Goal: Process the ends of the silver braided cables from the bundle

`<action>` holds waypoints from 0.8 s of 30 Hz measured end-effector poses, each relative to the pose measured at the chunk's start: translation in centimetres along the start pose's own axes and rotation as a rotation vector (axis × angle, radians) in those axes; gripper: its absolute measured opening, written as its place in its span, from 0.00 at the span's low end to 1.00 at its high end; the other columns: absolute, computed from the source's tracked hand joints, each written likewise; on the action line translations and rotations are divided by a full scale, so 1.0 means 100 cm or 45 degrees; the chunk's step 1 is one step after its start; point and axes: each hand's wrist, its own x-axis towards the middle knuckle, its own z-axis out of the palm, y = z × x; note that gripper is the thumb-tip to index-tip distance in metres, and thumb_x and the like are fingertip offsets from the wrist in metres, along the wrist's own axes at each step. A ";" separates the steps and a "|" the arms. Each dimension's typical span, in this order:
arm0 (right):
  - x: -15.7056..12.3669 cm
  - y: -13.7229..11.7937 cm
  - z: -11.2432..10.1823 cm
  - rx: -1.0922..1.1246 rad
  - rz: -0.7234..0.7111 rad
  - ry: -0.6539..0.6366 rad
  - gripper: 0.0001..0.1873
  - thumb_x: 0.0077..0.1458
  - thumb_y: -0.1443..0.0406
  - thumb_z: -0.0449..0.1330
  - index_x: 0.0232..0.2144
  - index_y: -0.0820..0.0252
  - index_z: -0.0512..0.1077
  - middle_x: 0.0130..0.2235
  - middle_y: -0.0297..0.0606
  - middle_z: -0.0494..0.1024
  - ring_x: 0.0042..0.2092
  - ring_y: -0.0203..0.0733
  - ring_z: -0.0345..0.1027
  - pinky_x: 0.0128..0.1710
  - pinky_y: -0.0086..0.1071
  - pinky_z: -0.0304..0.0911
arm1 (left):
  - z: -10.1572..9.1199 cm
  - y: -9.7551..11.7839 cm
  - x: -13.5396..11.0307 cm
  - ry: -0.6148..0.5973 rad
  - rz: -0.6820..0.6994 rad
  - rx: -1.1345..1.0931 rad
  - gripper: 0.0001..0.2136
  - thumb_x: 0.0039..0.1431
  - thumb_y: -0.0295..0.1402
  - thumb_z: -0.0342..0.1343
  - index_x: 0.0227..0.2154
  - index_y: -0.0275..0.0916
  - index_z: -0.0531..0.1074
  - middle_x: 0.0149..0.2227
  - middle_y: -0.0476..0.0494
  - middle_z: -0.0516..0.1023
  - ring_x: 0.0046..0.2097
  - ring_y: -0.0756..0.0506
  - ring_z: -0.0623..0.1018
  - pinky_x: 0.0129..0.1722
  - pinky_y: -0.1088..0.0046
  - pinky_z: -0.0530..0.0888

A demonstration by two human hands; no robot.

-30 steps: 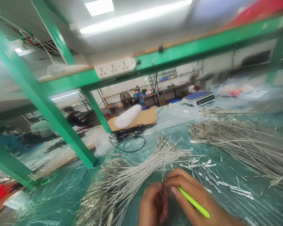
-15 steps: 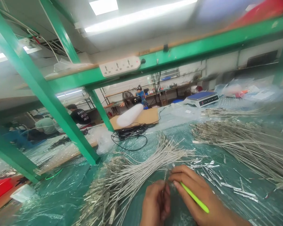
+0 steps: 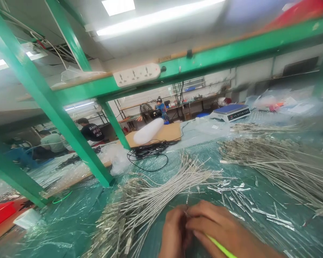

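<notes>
My left hand (image 3: 174,231) is closed in a pinch on a thin silvery cable (image 3: 188,196), whose end sticks up past the fingertips. Pressed against it, my right hand (image 3: 218,225) has its fingers curled at the same spot. A bright yellow-green, pen-like tool (image 3: 220,247) lies in the right hand's grip; its tip is hidden. Left of the hands spreads a bundle of silvery braided cables (image 3: 161,191) with metal connectors. Torn strips of shiny foil (image 3: 242,200) are scattered beyond the right hand.
A larger cable pile (image 3: 274,165) lies at the right. Behind it stands a scale (image 3: 231,113). Coiled black cable (image 3: 150,150) and a white foam roll (image 3: 148,132) are farther back. Green posts (image 3: 78,143) carry a shelf with a power strip (image 3: 136,74). People sit in the background.
My right hand has moved slightly left and down against my left hand, and the yellow-green tool has sunk lower with it. The cable bundles have stayed put.
</notes>
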 end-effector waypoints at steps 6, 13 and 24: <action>-0.008 0.030 -0.007 -0.179 0.268 0.561 0.16 0.61 0.73 0.52 0.49 0.59 0.70 0.51 0.47 0.71 0.52 0.48 0.67 0.51 0.41 0.66 | -0.004 -0.006 0.004 -0.078 -0.020 0.031 0.16 0.53 0.43 0.49 0.19 0.38 0.69 0.08 0.55 0.59 0.11 0.56 0.47 0.12 0.77 0.43; -0.004 0.006 -0.003 0.009 0.097 0.259 0.16 0.59 0.74 0.53 0.48 0.57 0.71 0.45 0.44 0.74 0.48 0.43 0.71 0.45 0.33 0.70 | -0.005 -0.004 0.006 -0.095 0.019 -0.031 0.16 0.53 0.44 0.49 0.18 0.38 0.67 0.09 0.56 0.57 0.11 0.56 0.49 0.13 0.77 0.43; -0.002 0.005 0.000 0.159 0.168 0.212 0.13 0.61 0.74 0.51 0.43 0.57 0.71 0.41 0.41 0.74 0.43 0.42 0.70 0.41 0.35 0.69 | -0.001 -0.003 -0.005 -0.095 0.127 0.177 0.18 0.60 0.42 0.46 0.19 0.38 0.67 0.10 0.55 0.58 0.14 0.55 0.50 0.15 0.76 0.43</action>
